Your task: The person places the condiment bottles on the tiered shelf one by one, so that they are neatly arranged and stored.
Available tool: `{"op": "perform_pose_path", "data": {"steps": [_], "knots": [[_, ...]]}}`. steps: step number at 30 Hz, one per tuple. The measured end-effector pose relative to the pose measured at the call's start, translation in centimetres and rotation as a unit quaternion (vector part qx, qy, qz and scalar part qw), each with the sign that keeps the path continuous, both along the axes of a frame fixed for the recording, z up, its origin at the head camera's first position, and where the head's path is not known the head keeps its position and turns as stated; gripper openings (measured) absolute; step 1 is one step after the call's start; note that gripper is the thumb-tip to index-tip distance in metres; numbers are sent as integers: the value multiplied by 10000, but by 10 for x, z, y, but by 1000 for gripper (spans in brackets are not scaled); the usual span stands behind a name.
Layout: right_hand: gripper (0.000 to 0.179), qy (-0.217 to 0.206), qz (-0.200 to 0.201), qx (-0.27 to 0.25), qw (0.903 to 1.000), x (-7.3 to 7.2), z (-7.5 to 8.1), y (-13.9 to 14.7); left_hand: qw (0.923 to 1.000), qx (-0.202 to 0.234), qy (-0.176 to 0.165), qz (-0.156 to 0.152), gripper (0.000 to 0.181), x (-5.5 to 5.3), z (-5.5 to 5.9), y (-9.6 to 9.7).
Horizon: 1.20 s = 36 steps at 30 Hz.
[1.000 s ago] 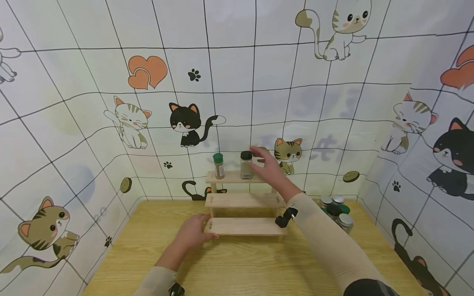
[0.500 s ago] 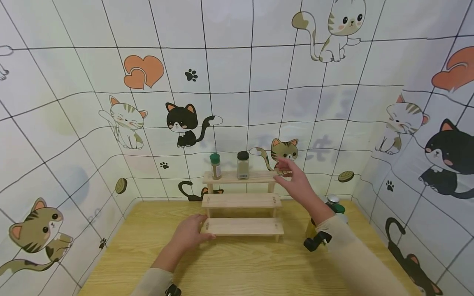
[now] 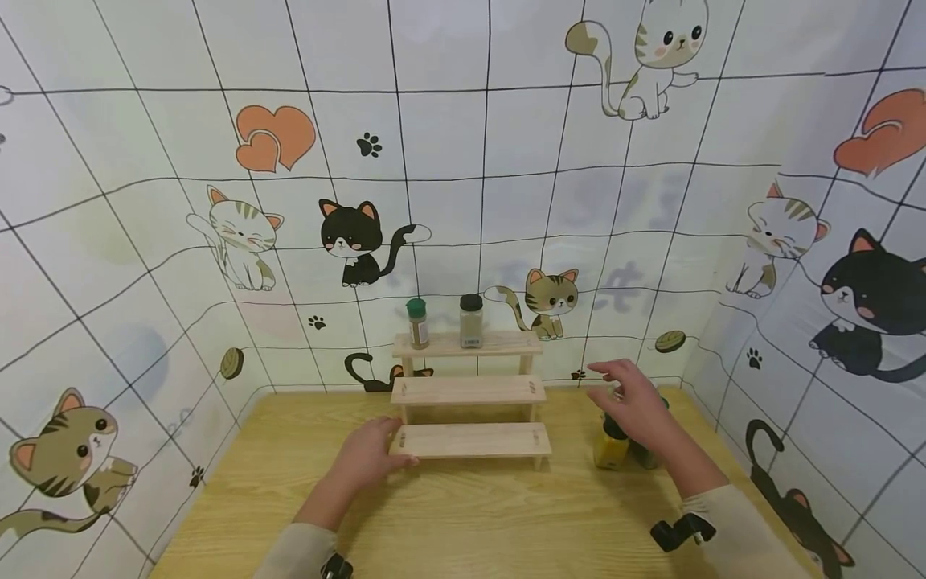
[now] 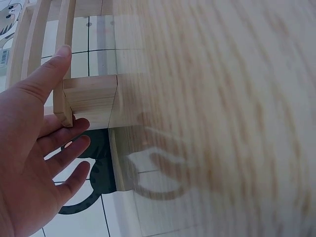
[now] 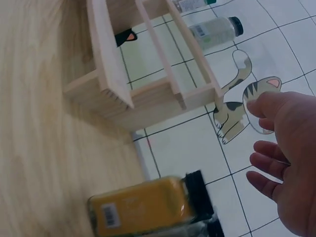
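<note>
Head view: my left grip pinches the wooden rack; near the yellow jar, my loose, empty right grip should descend gently.

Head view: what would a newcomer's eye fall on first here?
The cartoon cats likely come first, printed over the wall behind and beside the table. Next the wooden rack at centre, a green-capped jar and a pale jar on its top step, the left grip holding its lowest step. At right, a yellow jar stands on the table near the empty right grip.
</note>
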State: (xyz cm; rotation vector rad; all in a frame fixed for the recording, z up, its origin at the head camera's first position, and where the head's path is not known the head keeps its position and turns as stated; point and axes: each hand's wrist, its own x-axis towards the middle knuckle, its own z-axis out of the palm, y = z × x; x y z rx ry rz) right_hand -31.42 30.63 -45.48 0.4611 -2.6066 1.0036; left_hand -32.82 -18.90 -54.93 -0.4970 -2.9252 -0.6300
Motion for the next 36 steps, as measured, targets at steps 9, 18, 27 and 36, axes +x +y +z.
{"op": "perform_pose_path", "data": {"steps": [9,18,27,36], "knots": [[47,-41,-105,578,9983,21,-19,12,10000,-26,-3,17,89,0,1,0],[51,-120,-326,765,9965,34,-30,22,10000,63,-30,-25,86,1,1,1],[45,41,-443,968,9943,34,-43,25,9999,128,13,6,84,2,7,1],[48,51,-560,912,9943,38,-59,23,9999,115,83,-56,84,4,6,2]]}}
